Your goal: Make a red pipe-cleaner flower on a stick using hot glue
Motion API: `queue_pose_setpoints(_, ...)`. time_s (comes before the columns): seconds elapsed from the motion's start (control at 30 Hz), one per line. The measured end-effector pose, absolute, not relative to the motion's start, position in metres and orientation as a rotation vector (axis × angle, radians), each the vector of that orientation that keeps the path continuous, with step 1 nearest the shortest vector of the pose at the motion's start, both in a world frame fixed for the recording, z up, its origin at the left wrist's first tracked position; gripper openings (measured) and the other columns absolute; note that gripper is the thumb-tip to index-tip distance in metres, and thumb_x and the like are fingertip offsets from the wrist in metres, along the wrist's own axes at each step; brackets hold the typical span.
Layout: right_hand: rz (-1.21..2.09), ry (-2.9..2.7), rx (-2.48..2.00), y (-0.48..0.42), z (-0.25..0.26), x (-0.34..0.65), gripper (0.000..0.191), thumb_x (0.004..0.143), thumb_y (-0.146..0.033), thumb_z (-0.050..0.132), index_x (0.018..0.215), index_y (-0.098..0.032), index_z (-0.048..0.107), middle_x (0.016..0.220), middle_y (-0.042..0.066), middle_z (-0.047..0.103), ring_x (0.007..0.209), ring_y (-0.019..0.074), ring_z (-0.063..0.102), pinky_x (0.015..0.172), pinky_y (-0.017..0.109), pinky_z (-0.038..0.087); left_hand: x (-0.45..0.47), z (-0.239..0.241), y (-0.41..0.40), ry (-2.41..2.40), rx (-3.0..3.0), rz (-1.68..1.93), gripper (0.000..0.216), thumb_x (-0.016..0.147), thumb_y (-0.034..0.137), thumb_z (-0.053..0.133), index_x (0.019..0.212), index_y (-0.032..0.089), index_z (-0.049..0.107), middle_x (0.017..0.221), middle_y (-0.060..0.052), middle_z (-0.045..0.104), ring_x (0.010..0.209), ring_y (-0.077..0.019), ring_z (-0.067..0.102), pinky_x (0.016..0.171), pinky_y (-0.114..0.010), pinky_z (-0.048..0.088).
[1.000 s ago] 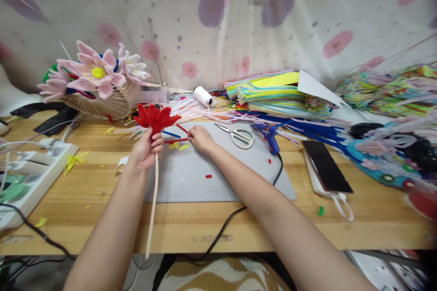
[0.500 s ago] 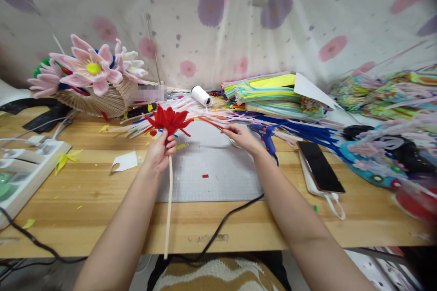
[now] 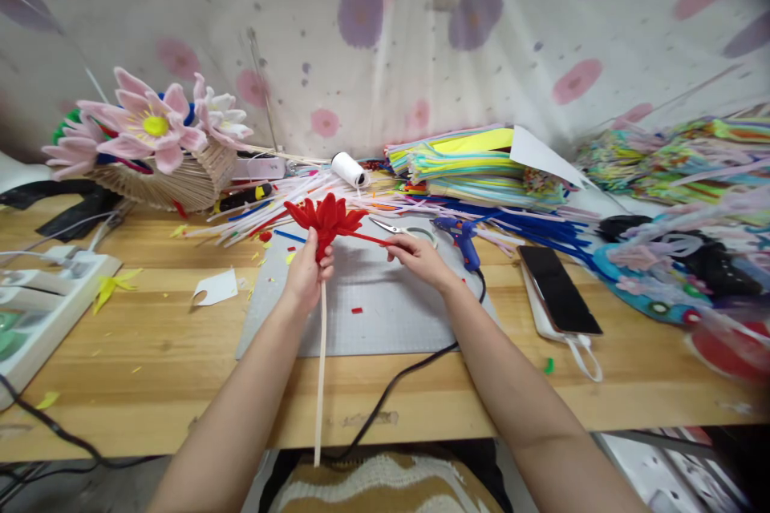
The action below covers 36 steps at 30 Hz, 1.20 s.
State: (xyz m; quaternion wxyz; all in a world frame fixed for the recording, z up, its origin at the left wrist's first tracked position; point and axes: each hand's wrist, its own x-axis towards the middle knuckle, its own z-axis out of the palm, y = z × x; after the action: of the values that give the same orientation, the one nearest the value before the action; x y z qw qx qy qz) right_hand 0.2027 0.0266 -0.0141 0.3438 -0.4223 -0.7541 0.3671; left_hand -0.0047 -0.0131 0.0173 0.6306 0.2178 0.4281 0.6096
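My left hand [image 3: 311,276] is closed around the base of a red pipe-cleaner flower [image 3: 328,218], whose pale stem [image 3: 321,369] hangs straight down past the table edge. Between the fingertips of my right hand [image 3: 418,256] is the end of a red pipe cleaner [image 3: 368,238]. Its other end reaches the flower's right side; whether it is fixed there I cannot tell. Beneath both hands lies a grey cutting mat [image 3: 385,321] with a small red scrap [image 3: 357,310]. Scissors [image 3: 400,229] rest just behind my right hand, partly hidden by it.
A blue glue gun [image 3: 460,239] lies right of the mat, its black cord running across the front. Further right is a phone [image 3: 559,288]. Pipe-cleaner bundles [image 3: 475,168] and a white thread spool [image 3: 349,169] line the back. At left are a flower basket [image 3: 174,180] and a power strip [image 3: 66,313].
My left hand has carried the red flower to the right, nearer my right hand. The red pipe cleaner now spans a shorter gap, and the scissors show more clearly.
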Motion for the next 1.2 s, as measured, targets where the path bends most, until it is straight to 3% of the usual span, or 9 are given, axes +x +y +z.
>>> queue_pose_setpoints(0.27,0.912,-1.995,-1.062,0.02,-0.006,0.186,0.025,0.083,-0.037,0.046,0.083,-0.017,0.062,0.06,-0.002,0.051,0.056,0.009,0.044,0.057,0.021,0.034,0.003,0.013,-0.015,0.972,0.502,1.374,0.045,0.064,0.053,0.063,0.066,0.016,0.037,0.055,0.005,0.039,0.039,-0.0004,0.027,0.032,-0.01,0.013)
queue_pose_setpoints(0.63,0.91,-1.995,-1.068,0.023,-0.001,0.18,0.029,0.082,-0.04,0.046,0.083,-0.017,0.063,0.073,0.002,0.06,0.064,0.0106,0.048,0.061,0.022,0.035,0.002,0.009,-0.014,1.037,0.504,1.358,0.041,0.065,0.049,0.064,0.068,0.017,0.039,0.052,0.007,0.035,0.037,-0.0005,0.026,0.031,-0.011,0.013)
queue_pose_setpoints(0.8,0.903,-1.96,-1.085,0.023,-0.003,0.177,0.029,0.081,-0.04,0.047,0.084,-0.017,0.064,0.068,0.001,0.058,0.061,0.0101,0.047,0.059,0.022,0.035,0.002,0.009,-0.012,1.05,0.491,1.355,0.038,0.068,0.046,0.063,0.067,0.017,0.039,0.049,0.008,0.032,0.036,-0.0004,0.025,0.031,-0.011,0.012)
queue_pose_setpoints(1.0,1.023,-1.893,-1.068,0.023,-0.014,0.175,0.033,0.083,-0.041,0.042,0.087,-0.016,0.063,0.059,-0.002,0.047,0.056,0.009,0.042,0.056,0.021,0.034,0.003,0.016,-0.015,0.914,0.408,1.272,0.029,0.078,0.041,0.053,0.075,0.012,0.05,0.049,0.008,0.028,0.035,0.0,0.02,0.03,-0.01,0.009)
queue_pose_setpoints(1.2,1.122,-1.872,-1.052,0.019,-0.019,0.174,0.036,0.082,-0.045,0.043,0.084,-0.016,0.066,0.061,-0.001,0.046,0.059,0.0098,0.042,0.058,0.022,0.034,0.001,0.017,-0.017,0.883,0.358,1.234,0.034,0.084,0.039,0.042,0.071,0.009,0.052,0.05,0.006,0.029,0.035,-0.0002,0.021,0.029,-0.01,0.01)
